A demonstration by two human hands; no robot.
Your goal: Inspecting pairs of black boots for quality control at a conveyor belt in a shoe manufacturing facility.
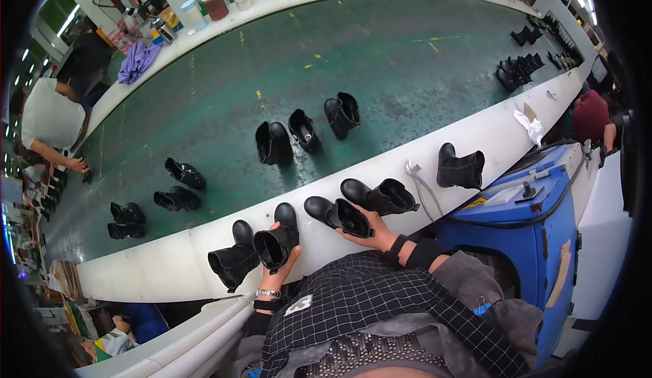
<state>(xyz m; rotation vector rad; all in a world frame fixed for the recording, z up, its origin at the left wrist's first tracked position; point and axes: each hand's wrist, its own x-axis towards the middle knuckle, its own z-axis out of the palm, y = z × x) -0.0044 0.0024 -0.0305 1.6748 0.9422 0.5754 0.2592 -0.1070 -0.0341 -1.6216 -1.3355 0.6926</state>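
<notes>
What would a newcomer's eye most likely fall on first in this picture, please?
Probably the wide green surface curving across the middle, dotted with black boots. Next, perhaps, the white ledge along its near side, where the left fingers hold one boot and the right fingers another boot. The bright blue unit at lower right also stands out.

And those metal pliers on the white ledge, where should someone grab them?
Probably by the long handles of the pliers, from the person's side of the white ledge: they point toward that near edge, the head away. The right hand is nearer, but it would first have to release its black boot.
</notes>
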